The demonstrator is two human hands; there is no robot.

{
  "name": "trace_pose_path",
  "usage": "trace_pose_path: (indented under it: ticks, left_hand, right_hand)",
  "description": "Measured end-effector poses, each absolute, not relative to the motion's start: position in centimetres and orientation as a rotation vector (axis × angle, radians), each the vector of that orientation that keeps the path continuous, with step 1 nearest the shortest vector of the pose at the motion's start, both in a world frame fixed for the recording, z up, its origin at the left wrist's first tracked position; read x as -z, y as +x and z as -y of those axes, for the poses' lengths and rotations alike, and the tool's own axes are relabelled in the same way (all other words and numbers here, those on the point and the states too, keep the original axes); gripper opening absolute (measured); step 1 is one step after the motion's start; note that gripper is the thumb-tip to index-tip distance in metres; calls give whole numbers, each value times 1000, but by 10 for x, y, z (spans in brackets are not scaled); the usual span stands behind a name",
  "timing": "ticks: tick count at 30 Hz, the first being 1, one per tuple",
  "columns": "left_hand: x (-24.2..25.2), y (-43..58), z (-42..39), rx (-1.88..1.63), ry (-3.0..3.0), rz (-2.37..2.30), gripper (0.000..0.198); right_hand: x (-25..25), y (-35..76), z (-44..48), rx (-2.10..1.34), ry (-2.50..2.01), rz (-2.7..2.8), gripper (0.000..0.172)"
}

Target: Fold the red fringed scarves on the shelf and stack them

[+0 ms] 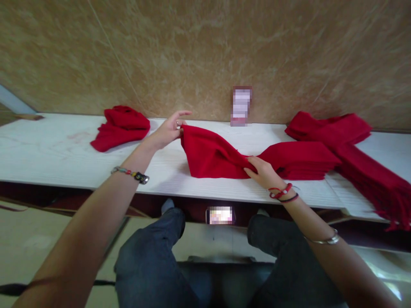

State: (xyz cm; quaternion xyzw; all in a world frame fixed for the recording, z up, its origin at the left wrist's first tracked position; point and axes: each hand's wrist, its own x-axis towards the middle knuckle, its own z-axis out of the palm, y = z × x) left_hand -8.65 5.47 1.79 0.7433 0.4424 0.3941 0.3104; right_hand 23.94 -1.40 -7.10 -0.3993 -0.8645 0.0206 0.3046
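A red scarf (212, 156) lies partly folded on the white table (58, 149) in front of me. My left hand (168, 128) pinches its far left corner, with the index finger stretched out above. My right hand (263, 171) presses and grips the cloth near the middle, where it bunches. The rest of that scarf runs right over a flat folded part (298, 160).
A folded red cloth pile (120, 126) sits at the back left. More red scarves (353, 149) trail to the right, fringe hanging off the table edge. A small blurred card (241, 106) leans on the marbled wall. My knees and a phone (220, 215) are below the table.
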Motion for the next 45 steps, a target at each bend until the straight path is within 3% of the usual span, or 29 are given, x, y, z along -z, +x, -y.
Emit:
trace_pose_path:
  ticks: [6, 11, 14, 19, 22, 25, 27, 31, 36, 40, 45]
  left_hand:
    - [-67, -104, -59, -966, 2088, -1267, 65]
    - [-90, -120, -52, -635, 2675, -1596, 31]
    - [-72, -120, -50, -748, 2644, -1692, 29]
    - [-6, -123, -54, -200, 2545, -1476, 33]
    - [24, -133, -59, -306, 2526, -1378, 45]
    - [27, -146, -62, -504, 2371, -1388, 39]
    - [13, -156, -62, -664, 2228, -1460, 39]
    - [-41, -170, -55, -817, 2054, -1542, 58]
    - [-78, -166, -62, -385, 2359, -1635, 47]
    - [-44, -165, -71, 76, 2592, -1773, 25]
    - [-14, -186, -55, 154, 2801, -1808, 23]
  right_hand:
    - [80, 240, 13, 80, -1252, 2289, 14]
    - [80, 237, 15, 178, -1345, 2378, 12]
    - [78, 238, 16, 235, -1353, 2427, 13]
    - [77, 241, 17, 279, -1371, 2428, 19]
    - [78, 242, 17, 304, -1337, 2446, 18]
    - [79, 243, 16, 338, -1306, 2458, 19]
    - [79, 243, 16, 360, -1293, 2474, 21]
    - [80, 241, 16, 408, -1255, 2538, 24]
    - [74, 237, 21, 489, -1268, 2621, 25]
    - [69, 234, 24, 513, -1309, 2707, 27]
    - [77, 238, 18, 346, -1271, 2583, 37]
